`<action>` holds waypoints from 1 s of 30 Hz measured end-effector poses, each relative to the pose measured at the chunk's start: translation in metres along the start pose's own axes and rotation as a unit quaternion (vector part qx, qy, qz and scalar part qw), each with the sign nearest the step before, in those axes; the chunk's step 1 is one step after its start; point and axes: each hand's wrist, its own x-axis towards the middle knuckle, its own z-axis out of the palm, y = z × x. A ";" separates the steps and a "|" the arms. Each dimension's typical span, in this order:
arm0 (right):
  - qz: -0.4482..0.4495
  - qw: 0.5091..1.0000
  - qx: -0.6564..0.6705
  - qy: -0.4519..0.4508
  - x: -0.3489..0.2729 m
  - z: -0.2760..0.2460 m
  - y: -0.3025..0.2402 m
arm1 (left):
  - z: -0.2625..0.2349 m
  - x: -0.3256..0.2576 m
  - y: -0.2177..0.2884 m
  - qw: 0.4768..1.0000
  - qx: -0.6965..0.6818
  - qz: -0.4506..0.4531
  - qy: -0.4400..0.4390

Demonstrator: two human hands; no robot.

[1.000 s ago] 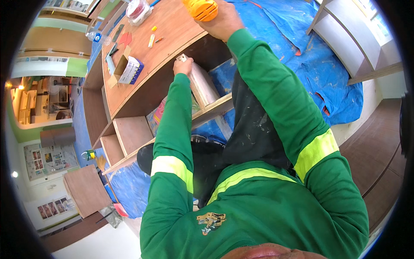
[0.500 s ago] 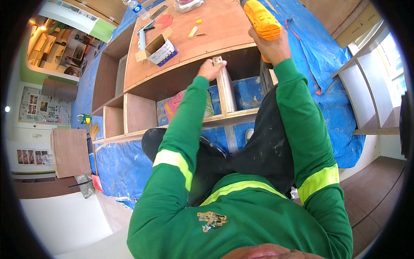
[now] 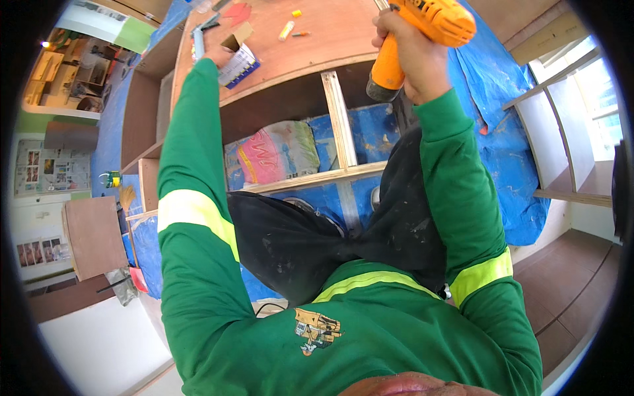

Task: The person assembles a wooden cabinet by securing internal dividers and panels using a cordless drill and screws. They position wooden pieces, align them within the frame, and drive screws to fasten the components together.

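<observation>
My right hand [image 3: 423, 65] is wrapped around the grip of an orange cordless drill [image 3: 441, 18], held up over the right end of the plywood cabinet. At the far left my left hand [image 3: 214, 52] reaches to an open cardboard box [image 3: 240, 68], white and blue with its flaps up. Its fingers are partly hidden at the box, so their grip does not show. Close beside that hand lies a grey tool [image 3: 198, 41] with a dark handle. Between my arms, a narrow wooden divider [image 3: 340, 119] stands in the cabinet frame.
The cabinet's plywood panel [image 3: 317, 49] carries a yellow-and-white tube [image 3: 286, 30], a yellow cap [image 3: 296, 13] and red sheets [image 3: 238, 12]. A pink and white sack [image 3: 281, 152] lies inside the frame, on blue tarpaulin [image 3: 376, 129]. White shelving [image 3: 561, 135] stands at right.
My left hand has let go of the wooden divider and moved left and away to the cardboard box. The drill has swung to the right in my right hand.
</observation>
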 end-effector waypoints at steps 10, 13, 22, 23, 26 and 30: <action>0.014 0.995 -0.101 0.018 -0.021 -0.009 -0.033 | 0.017 0.075 -0.040 1.000 0.018 0.021 -0.015; 0.025 0.994 -0.100 0.041 -0.020 -0.004 -0.035 | 0.027 0.087 -0.023 0.998 0.032 0.051 0.014; 0.060 0.995 -0.078 0.012 -0.069 0.031 -0.049 | 0.042 0.085 -0.037 0.986 0.096 0.043 0.127; 0.063 0.993 -0.097 0.010 -0.066 0.035 -0.043 | 0.036 0.078 -0.042 0.982 0.110 0.032 0.150; -0.016 0.997 -0.058 -0.040 -0.056 0.028 -0.013 | 0.037 0.068 -0.032 0.993 -0.055 -0.026 0.101; 0.035 0.999 -0.005 -0.022 -0.050 0.056 -0.008 | 0.043 0.045 -0.022 0.986 -0.141 -0.012 0.086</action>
